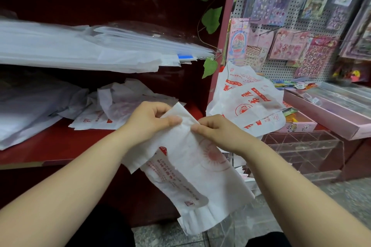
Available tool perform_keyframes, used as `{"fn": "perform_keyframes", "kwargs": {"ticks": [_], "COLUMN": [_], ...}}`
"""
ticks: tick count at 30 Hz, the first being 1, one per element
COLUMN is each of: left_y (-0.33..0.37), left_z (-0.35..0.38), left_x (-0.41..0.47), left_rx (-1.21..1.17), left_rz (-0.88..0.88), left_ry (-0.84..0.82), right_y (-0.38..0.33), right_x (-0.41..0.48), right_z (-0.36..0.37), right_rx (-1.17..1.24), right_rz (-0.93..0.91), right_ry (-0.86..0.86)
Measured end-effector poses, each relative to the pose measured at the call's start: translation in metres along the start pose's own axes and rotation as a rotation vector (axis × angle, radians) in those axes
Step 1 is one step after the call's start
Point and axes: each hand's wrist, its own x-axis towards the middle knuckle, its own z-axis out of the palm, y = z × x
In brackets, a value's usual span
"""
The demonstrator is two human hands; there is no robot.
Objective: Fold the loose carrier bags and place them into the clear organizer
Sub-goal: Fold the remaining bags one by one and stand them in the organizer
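Note:
A white carrier bag with red print hangs between my hands in front of the red shelf. My left hand pinches its top edge, thumb over the plastic. My right hand pinches the same edge just to the right, fingers curled. The bag's lower part droops toward the floor. The clear organizer with several compartments stands low on the right, behind my right forearm. More loose bags with red print lie in a pile right of the shelf post, and others lie crumpled on the lower shelf.
A red shelf unit holds stacked white and clear bags on the upper level. Green vine leaves hang by its post. A pegboard with sticker packs fills the right wall; a pink tray sits below it.

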Motion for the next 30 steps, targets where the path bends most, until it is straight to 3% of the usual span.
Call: {"fn": "perform_keyframes", "kwargs": {"ticks": [4,10,17,22,30], "left_y": [-0.005,-0.025,-0.055,-0.086,-0.148], "left_z": [0.001,-0.017,-0.020,-0.022,-0.043], "left_x": [0.005,0.009,0.009,0.007,0.034], "left_rx": [0.046,-0.091,-0.164,-0.211,-0.096], "left_rz": [-0.029,-0.149,-0.286,-0.402,-0.486], "left_ry": [0.154,0.318,0.366,0.314,0.519], "right_y": [0.004,0.046,0.075,0.081,0.090], "right_x": [-0.005,-0.020,-0.022,0.010,0.105], "right_z": [-0.002,-0.019,-0.029,-0.012,0.015], "right_rx": [0.027,0.080,0.296,0.242,-0.048], "right_rz": [0.041,0.234,0.323,0.307,0.226], "right_ry": [-0.087,-0.145,0.029,0.259,0.376]}}
